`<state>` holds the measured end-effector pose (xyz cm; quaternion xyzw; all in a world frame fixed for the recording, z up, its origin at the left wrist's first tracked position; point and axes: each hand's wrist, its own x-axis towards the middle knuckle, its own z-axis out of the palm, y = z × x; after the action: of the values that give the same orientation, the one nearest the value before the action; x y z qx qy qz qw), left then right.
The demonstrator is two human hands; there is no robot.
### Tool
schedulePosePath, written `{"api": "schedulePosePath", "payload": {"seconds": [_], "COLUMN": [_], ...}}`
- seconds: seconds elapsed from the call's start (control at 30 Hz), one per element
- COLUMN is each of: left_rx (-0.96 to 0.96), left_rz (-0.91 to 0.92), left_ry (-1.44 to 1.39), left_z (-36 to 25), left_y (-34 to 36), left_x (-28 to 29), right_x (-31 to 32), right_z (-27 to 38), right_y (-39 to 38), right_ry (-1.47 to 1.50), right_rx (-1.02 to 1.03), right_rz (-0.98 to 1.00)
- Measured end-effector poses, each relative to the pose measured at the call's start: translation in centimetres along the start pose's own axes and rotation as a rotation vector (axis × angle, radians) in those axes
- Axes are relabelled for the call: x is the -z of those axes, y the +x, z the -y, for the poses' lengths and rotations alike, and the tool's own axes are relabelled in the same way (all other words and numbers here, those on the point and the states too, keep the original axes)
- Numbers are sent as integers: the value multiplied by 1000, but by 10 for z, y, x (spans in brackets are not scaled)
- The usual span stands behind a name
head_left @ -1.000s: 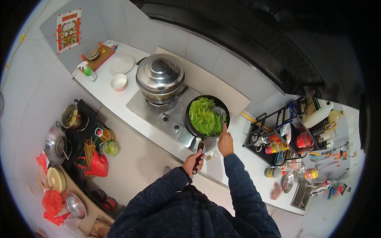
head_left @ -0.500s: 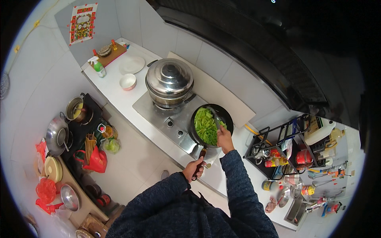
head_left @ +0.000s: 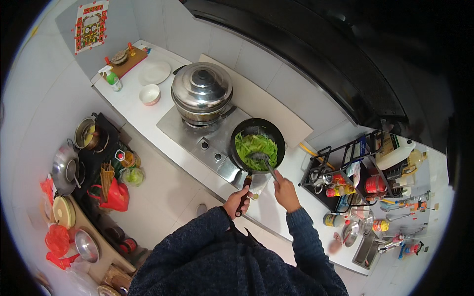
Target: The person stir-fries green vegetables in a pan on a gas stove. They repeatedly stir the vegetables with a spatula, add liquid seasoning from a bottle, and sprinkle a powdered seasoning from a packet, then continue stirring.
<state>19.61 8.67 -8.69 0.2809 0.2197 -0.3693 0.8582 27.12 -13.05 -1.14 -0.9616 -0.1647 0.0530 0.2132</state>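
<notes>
Fingers (head_left: 283, 183) wrapped round handles (head_left: 248, 182), our left hand (head_left: 234, 202) holds the frying pan (head_left: 265, 128), our right hand (head_left: 288, 195) a spatula (head_left: 258, 156) among green vegetables (head_left: 256, 143), near frame centre.

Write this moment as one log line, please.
left hand: grips pan handle | right hand: holds metal utensil in greens | dark pan: over stove, beside lidded pot

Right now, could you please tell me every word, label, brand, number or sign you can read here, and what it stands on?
I can make out no text reliably.
Wall poster: red panels with markings, too small to read.
Green spray bottle: label too small.
Red can in the rack: markings too small.
Frying pan: no lettering shows.
Lidded steel pot: none shows either.
</notes>
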Motion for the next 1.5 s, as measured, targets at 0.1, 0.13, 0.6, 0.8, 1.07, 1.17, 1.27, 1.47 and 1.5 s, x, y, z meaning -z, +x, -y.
{"api": "schedulePosePath", "payload": {"seconds": [0.1,0.13,0.6,0.8,1.07,1.17,1.27,1.47,1.5], "left_rx": [-4,-13,-22,-18,-12,-16,-13,-24,-32], "left_rz": [-23,-14,-14,-4,16,18,7,-12,-1], "left_ry": [-13,-14,-7,-20,-20,-21,-15,-18,-19], "left_z": [0,1,2,4,4,4,4,6,5], "left_y": [0,0,3,6,5,5,6,6,6], "left_x": [-1,-1,3,4,6,7,7,6,5], "right_x": [-24,-30,55,22,-48,-55,-24,36,29], "right_z": [-7,-5,11,-6,-20,-11,1,6,5], "right_y": [43,59,-6,-11,67,50,8,-35,-28], "right_ry": [78,81,-224,-64,5,1,-36,121,129], "right_rx": [-36,9,67,20,-53,-63,-21,-24,-20], "right_rz": [-168,-190,-5,50,-316,-133,-19,-8,1]}}
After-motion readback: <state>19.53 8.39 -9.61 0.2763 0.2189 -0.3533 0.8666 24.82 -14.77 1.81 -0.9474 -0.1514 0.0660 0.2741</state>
